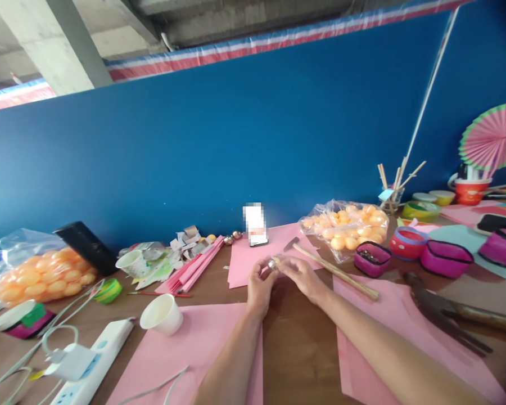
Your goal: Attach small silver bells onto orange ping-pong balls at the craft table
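Observation:
Both hands meet over the brown table, in the middle of the head view. A small shiny silvery ball (272, 263) is between their fingertips. My left hand (260, 284) has its thumb and fingers closed on the ball's left side. From the right, my right hand (300, 274) pinches at the same ball, and its fingertips hide part of it. Just beyond the hands lies a pink sheet (241, 264) with a phone (257, 225) standing on it. A small hammer (337, 270) rests right of my right hand, its head on the pink sheet.
White cup (162, 315) and power strip (96, 360) are at the left. Bags of orange balls (42, 275) (349, 222) lie on both sides. At the right are a claw hammer (451, 309), purple containers (446, 259) and a cup of sticks (391, 198). A blue partition (219, 140) stands behind.

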Available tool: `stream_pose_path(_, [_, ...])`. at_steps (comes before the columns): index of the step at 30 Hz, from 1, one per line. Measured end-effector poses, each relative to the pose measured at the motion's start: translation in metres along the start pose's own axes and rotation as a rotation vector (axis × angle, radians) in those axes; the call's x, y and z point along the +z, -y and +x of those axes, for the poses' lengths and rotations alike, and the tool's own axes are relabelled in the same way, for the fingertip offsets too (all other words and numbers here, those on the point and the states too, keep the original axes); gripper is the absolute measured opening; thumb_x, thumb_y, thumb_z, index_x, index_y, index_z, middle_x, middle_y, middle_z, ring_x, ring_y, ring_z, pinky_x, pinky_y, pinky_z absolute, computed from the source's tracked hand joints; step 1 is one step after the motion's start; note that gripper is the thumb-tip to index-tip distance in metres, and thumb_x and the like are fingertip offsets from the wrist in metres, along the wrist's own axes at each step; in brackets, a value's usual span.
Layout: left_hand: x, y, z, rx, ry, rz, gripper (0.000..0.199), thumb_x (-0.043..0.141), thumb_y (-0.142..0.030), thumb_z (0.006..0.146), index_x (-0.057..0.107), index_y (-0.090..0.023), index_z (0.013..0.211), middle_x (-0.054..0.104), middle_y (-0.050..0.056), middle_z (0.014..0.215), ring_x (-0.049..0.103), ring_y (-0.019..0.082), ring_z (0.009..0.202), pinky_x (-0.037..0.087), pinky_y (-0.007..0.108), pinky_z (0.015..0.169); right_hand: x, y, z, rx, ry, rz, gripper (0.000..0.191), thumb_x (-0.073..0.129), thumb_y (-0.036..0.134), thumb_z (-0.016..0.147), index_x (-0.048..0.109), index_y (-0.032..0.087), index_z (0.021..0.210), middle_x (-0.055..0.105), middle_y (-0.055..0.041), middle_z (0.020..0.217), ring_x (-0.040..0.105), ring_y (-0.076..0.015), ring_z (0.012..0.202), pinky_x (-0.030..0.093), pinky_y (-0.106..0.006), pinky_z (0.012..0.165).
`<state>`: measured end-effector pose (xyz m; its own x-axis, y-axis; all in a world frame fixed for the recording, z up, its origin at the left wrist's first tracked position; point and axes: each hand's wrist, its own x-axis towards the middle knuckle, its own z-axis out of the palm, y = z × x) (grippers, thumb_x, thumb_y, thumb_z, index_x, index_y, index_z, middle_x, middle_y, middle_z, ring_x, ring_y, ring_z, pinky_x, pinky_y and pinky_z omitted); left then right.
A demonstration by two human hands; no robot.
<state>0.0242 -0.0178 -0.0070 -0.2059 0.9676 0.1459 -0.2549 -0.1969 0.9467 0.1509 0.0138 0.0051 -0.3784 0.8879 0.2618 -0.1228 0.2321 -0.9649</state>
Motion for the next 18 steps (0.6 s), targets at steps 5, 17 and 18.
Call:
stream_pose_path(5, [0.0007, -0.0004, -0.0002, 0.007, -0.008, 0.001, 0.042, 0.063, -0.017, 0.065, 0.051, -0.019, 0.106, 0.059, 0.008, 0.107, 0.056, 0.021, 0.097, 0.043, 0.036, 0.083, -0.0002, -0.0016, 0.0004, 0.004, -0.012, -0.016, 0.027, 0.054, 0.043, 0.073, 0.059, 0.017, 0.072, 0.06, -0.0046, 0.095, 0.054, -0.0189, 0.09, 0.041, -0.031, 0.081])
stream_pose_path(17, [0.0007, -0.0013, 0.0002, -0.014, -0.002, -0.008, 0.047, 0.064, -0.016, 0.064, 0.05, -0.018, 0.109, 0.059, 0.009, 0.106, 0.056, 0.021, 0.096, 0.044, 0.036, 0.083, -0.0017, -0.0017, 0.0007, 0.036, 0.008, 0.021, 0.03, 0.056, 0.046, 0.07, 0.061, 0.017, 0.073, 0.059, -0.0055, 0.101, 0.055, -0.0196, 0.09, 0.042, -0.032, 0.082])
stream_pose_path(18, [0.0006, -0.0012, 0.0003, -0.013, 0.0, -0.01, 0.047, 0.064, -0.016, 0.064, 0.05, -0.018, 0.109, 0.06, 0.009, 0.106, 0.056, 0.021, 0.096, 0.044, 0.036, 0.084, -0.0018, -0.0016, 0.0008, 0.038, 0.009, 0.02, 0.031, 0.057, 0.047, 0.07, 0.061, 0.017, 0.073, 0.059, -0.0055, 0.101, 0.055, -0.0198, 0.091, 0.042, -0.032, 0.082])
